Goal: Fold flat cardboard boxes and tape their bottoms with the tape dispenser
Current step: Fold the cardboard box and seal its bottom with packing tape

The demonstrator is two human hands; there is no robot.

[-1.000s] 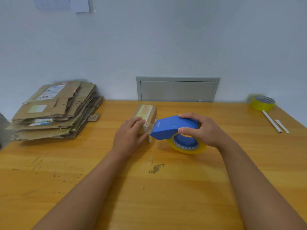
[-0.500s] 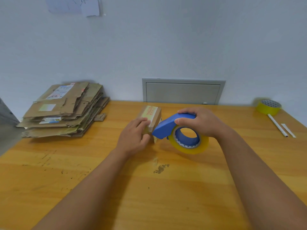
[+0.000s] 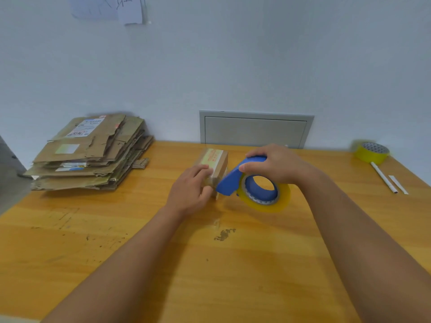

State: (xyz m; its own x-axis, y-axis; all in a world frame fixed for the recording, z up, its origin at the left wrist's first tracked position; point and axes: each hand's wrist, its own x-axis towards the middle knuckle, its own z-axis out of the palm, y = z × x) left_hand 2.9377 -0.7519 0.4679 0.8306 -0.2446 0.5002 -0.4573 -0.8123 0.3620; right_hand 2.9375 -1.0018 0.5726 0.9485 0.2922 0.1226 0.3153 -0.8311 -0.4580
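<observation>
A small folded cardboard box (image 3: pixel 215 159) with a taped top stands on the wooden table (image 3: pixel 210 264), just past mid-table. My left hand (image 3: pixel 190 190) rests on its near end, fingers curled over the top edge, holding it in place. My right hand (image 3: pixel 277 165) grips a blue tape dispenser (image 3: pixel 233 180) carrying a yellowish roll of clear tape (image 3: pixel 265 197). The dispenser is tilted, its front tip touching the box's near right corner.
A stack of flat cardboard boxes (image 3: pixel 91 155) lies at the back left. At the far right are a yellow tape roll (image 3: pixel 372 153), a white pen (image 3: pixel 383 177) and a white strip (image 3: pixel 398 184). A grey wall panel (image 3: pixel 255 129) sits behind the table.
The dispenser has tipped further, its roll swinging up and toward me, while its tip stays at the box's near corner. My left hand stays on the box. The camera has tilted upward slightly.
</observation>
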